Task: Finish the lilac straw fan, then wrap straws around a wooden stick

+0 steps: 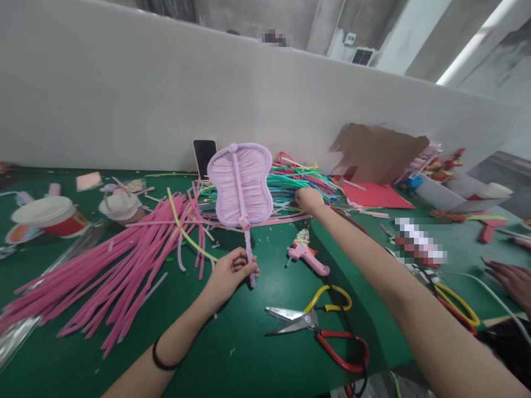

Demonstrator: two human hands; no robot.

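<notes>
A lilac fan (259, 185) made of fuzzy pipe cleaners stands upright, its butterfly-like face toward me. My left hand (232, 272) pinches its wrapped handle between thumb and fingers. Farther off, my right hand (309, 200) is curled down at the near edge of a pile of green, blue and red pipe cleaners (290, 179); its fingertips are hidden, so what it grips cannot be made out. Between the two forearms lie a pink glue gun (309, 258) and opened scissors (309, 320) with one yellow and one red handle.
Pink pipe cleaners (120, 260) spread across the left of the green table (232, 354). Paper cups (50, 215) stand behind them. A phone (205, 155) leans against the white partition (157, 94). Red paper (377, 197) and a white box (452, 190) are at right, near another person's hand (508, 279).
</notes>
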